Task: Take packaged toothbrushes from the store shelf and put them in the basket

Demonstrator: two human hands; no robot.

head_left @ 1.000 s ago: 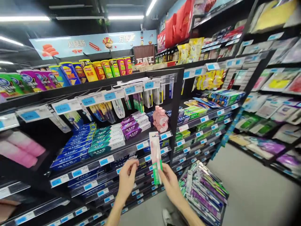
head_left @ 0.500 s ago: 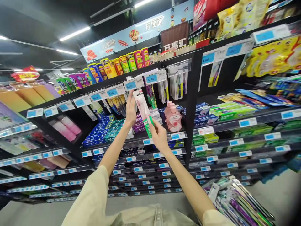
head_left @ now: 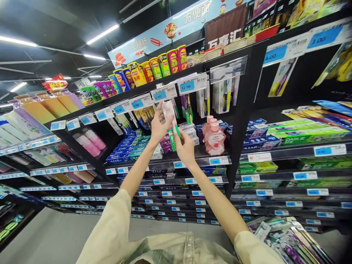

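The slim pink-and-green carded toothbrush pack has been raised higher, gripped by left hand and right hand, nearer the 6.80 price tag.

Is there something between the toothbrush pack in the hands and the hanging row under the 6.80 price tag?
Nothing visible blocks it. Both hands, left and right, hold the toothbrush pack right below the 6.80 price tag, with other hanging packs just beside.

The pack was pink with a green foot; bottles pink; boxes blue and teal; tags white with blue panels — shelves black, sleeves beige
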